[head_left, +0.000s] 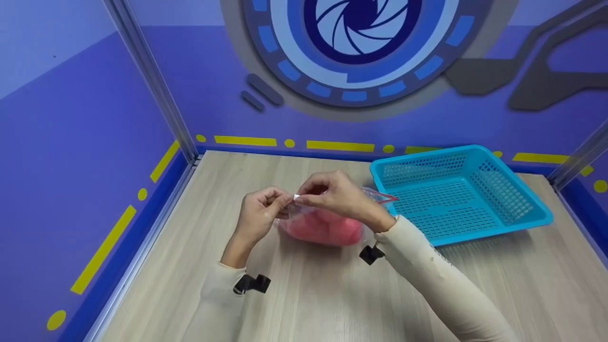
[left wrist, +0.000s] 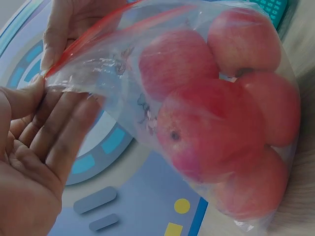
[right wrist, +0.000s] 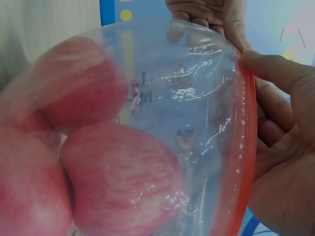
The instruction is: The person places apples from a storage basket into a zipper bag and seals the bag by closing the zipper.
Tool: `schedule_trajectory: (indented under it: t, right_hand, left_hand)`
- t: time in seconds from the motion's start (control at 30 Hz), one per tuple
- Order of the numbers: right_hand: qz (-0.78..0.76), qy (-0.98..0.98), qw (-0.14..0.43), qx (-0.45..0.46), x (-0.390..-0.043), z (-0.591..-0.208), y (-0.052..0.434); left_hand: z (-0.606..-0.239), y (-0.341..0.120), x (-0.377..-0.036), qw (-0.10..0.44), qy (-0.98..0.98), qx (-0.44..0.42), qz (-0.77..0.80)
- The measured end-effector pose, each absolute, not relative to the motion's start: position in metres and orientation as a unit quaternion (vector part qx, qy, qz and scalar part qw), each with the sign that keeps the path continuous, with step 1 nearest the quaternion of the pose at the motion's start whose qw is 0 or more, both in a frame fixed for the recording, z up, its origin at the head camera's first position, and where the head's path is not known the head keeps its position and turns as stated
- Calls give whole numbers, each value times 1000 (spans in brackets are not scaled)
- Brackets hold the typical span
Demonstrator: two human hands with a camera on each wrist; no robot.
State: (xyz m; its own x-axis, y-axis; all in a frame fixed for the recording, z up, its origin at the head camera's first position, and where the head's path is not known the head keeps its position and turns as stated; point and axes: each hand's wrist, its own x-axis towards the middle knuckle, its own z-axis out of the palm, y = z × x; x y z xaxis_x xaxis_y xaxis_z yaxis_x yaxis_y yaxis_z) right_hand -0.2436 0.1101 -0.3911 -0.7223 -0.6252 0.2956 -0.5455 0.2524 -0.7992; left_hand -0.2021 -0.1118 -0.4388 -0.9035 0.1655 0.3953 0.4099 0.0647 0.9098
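Observation:
A clear zip bag (left wrist: 123,88) with a red seal strip holds several red apples (left wrist: 211,128) and rests on the table in front of the person. The left hand (head_left: 261,209) pinches one top corner of the bag between thumb and fingertips. Right beside it, the right hand (head_left: 335,192) pinches the same corner, at the end of the red seal strip (right wrist: 248,147). A small white piece (head_left: 296,196) shows between the two hands in the head view. Small printed figures (right wrist: 184,140) mark the plastic. In the head view the right hand and forearm cover part of the bag.
A turquoise plastic basket (head_left: 446,240) with lattice walls stands to the right of the bag, close to the right forearm. The wood-grain table (head_left: 304,304) ends at a blue printed back wall (head_left: 190,85). A metal post (head_left: 147,76) rises at the left corner.

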Motion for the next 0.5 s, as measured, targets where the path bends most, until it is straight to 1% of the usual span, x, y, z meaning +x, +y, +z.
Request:
schedule_trajectory:
  t: [0.1, 0.3, 0.5]
  right_hand:
    - [-495, 785, 53, -369, -245, -394, 112]
    - [-486, 787, 55, -376, -247, -397, 119]
    - [-465, 813, 50, -348, -249, -400, 138]
  left_hand:
    - [-439, -112, -202, 90, -728, -208, -647]
    - [-439, -117, -203, 75, -731, -219, -642]
    - [-438, -124, -204, 66, -721, -202, -660]
